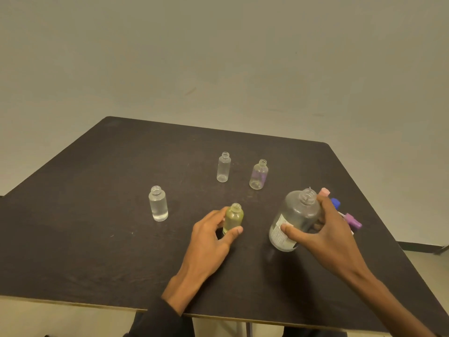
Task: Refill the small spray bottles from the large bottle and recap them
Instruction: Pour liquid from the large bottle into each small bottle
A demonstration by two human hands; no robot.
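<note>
My right hand [323, 229] grips the large clear labelled bottle [295, 218], uncapped and leaning left on the dark table [97, 239]. My left hand [211, 235] holds a small yellow-tinted uncapped bottle [233, 217] between thumb and fingers, standing on the table just left of the large bottle. Three other small uncapped bottles stand apart: a clear one holding liquid [158, 203] to the left, a clear one [223, 167] farther back, and a purple-tinted one [259, 174] beside it.
Spray caps lie behind my right hand near the table's right edge: a pink cap [324, 191], a blue cap [336, 203] and a purple cap [353, 220]. A plain wall rises beyond the far edge.
</note>
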